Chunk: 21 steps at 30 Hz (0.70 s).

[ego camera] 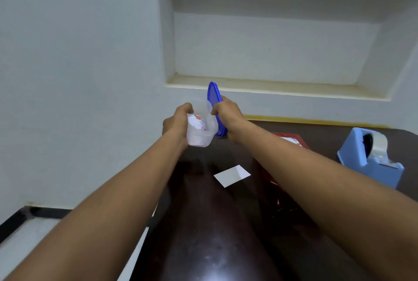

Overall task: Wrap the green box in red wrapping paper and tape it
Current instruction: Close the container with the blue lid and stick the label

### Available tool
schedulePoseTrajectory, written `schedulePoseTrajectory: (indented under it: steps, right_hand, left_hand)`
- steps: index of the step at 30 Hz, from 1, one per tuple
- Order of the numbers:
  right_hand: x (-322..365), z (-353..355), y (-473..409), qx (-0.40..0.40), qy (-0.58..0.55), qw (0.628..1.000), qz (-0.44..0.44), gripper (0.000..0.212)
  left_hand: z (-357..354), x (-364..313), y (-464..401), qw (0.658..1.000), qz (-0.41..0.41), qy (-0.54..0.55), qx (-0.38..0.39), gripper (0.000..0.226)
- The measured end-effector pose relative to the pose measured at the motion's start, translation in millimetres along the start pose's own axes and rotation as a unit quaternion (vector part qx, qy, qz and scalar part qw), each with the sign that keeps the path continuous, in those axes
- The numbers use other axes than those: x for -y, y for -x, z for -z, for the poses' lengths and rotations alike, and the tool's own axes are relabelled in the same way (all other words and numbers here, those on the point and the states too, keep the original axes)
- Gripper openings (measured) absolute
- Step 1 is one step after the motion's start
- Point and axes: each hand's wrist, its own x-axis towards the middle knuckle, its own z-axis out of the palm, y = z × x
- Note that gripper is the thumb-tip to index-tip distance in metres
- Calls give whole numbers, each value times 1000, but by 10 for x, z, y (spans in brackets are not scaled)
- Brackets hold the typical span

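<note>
Left hand (175, 122) grips clear tub (201, 129); right hand (227, 113) holds blue lid (213, 95); label unreadable.

The right forearm (316, 167) covers most of the red wrapping paper (291, 139). The contents of the clear container (201, 131) are too blurred to identify. The tabletop (214, 235) runs off the lower edge.

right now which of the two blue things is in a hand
The blue lid, held upright by the right hand beside the clear container in the left hand. The blue tape dispenser sits untouched on the table.
</note>
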Motion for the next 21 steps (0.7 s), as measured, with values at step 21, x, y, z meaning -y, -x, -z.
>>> schedulePoseTrajectory:
  steps: [21]
  right_hand:
    - [226, 797, 702, -27, -12, 995, 95, 62]
  left_hand:
    - [-799, -285, 734, 971, -69, 153, 170, 51]
